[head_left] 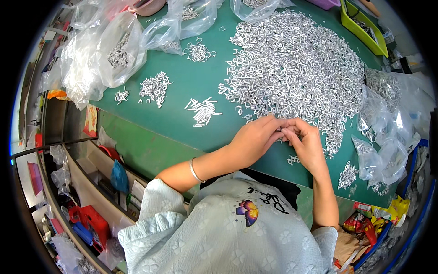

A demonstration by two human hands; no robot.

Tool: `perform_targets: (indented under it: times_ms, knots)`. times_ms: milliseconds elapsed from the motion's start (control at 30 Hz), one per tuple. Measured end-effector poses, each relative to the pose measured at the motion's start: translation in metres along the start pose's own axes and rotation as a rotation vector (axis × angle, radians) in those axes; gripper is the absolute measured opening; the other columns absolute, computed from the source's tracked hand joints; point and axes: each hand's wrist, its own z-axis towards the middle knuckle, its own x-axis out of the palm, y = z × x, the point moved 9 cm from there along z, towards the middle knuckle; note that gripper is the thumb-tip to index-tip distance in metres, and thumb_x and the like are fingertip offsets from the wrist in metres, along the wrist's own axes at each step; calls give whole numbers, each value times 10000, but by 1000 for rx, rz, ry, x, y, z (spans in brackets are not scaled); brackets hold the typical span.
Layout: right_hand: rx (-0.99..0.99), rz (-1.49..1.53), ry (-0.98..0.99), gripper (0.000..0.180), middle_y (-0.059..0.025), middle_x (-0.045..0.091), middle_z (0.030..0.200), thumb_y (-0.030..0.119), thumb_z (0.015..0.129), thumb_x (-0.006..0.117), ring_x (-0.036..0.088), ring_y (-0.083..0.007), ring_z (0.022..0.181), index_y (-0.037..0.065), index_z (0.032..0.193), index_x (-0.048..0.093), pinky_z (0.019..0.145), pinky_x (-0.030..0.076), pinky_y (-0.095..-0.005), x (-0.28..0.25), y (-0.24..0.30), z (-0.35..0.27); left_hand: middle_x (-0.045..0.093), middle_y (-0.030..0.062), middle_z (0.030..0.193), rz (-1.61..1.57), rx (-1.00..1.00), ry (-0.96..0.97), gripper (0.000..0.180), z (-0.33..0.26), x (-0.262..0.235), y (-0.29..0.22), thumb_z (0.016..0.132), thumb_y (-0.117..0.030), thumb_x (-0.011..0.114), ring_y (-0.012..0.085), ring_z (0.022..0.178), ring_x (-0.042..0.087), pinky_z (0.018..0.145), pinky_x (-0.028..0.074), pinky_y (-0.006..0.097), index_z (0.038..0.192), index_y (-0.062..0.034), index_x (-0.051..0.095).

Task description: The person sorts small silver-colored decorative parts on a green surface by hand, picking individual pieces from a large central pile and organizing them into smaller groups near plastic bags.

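Note:
My left hand [256, 139] and my right hand [308, 145] meet at the near edge of a large heap of small silver metal pieces [296, 64], many of them curved or ring-like. The fingers of both hands are pinched together, fingertips touching. Whatever sits between them is too small and too covered to make out. A few loose silver pieces [293, 160] lie just below my right hand. Left of my hands is a small pile of straight silver bars [204, 112]. Around my left wrist is a bracelet [195, 171].
Smaller piles of silver pieces [155, 88], rings [199, 51] and another pile [348, 176] lie on the green table [173, 123]. Clear plastic bags [114, 50] crowd the left, more bags [388, 146] the right. A yellow-green basket [365, 29] stands far right; open drawers [100, 182] are lower left.

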Motion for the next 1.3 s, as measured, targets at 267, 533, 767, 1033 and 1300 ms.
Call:
perform_targets:
  times_ms: [267,533,767,1033,1300]
  knots:
    - [-368,-672,-216,309,-124,605,1196,74,837,694,555,-305,1117,26,1134,621,924,442,-413,-25,24,28,612,114,830,-9,-23,-167,166,-3,-15,6,855,36,668,270,695,598,624,484,337,1016,-6,666]
    - [-483,-798,49,438,-100,540,1314,112,817,715,472,-312,1277,50,1231,586,1060,356,-448,7,28,9,555,121,797,137,-95,-170,238,-22,-46,16,855,71,630,269,691,565,638,457,343,1069,-17,686]
    - [-562,-658,-115,218,-86,591,1114,27,819,668,551,-283,1063,48,1035,645,922,427,-402,5,58,33,566,107,786,146,-137,-227,228,-30,-63,25,852,73,619,246,677,567,628,454,332,1051,-14,689]
    - [-633,-872,-24,251,-74,585,1130,84,818,697,521,-265,1084,53,1063,656,959,378,-399,56,57,78,552,93,781,131,-151,-273,252,-31,-72,23,853,76,628,215,678,552,633,457,316,1077,-23,686]
    - [-706,-740,-19,127,-67,578,976,72,817,688,537,-253,985,53,939,657,848,399,-381,80,71,108,588,60,916,-321,-317,-247,253,-36,-67,46,940,52,555,126,807,579,737,473,253,1152,10,685]
